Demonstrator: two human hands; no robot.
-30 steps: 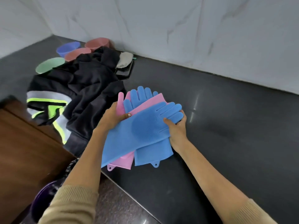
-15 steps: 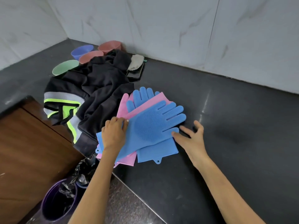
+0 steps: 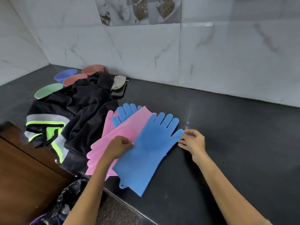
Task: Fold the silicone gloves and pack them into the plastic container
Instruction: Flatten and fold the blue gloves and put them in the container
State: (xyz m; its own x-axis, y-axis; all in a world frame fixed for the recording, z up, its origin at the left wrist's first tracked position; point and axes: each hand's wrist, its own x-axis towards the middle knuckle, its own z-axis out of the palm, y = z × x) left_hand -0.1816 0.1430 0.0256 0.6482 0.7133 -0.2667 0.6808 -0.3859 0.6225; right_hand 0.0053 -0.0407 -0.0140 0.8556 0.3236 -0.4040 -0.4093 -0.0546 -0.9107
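Black polished stone makes up the surface [image 3: 227, 143], and its right half lies bare from the front edge back to the marble-tiled wall [image 3: 211, 59]. The gloves sit near the front edge, left of centre. The top blue glove [image 3: 146, 153] lies flat, its long axis slanting from the cuff at the front edge up to fingers pointing toward the back right. Under it lie a pink glove [image 3: 128, 127] and a second blue glove [image 3: 126, 111], whose fingers point toward the back wall. The left hand [image 3: 119, 147] presses down with curled fingers where blue meets pink. The right hand [image 3: 193, 142] pinches the top blue glove's thumb tip. A black jacket [image 3: 84, 108] with neon-green trim crowds the gloves' left side, touching the pink one. Behind it, in the back left corner, stand coloured bowls [image 3: 68, 75]. Below the front edge hangs a black bin bag [image 3: 69, 194].
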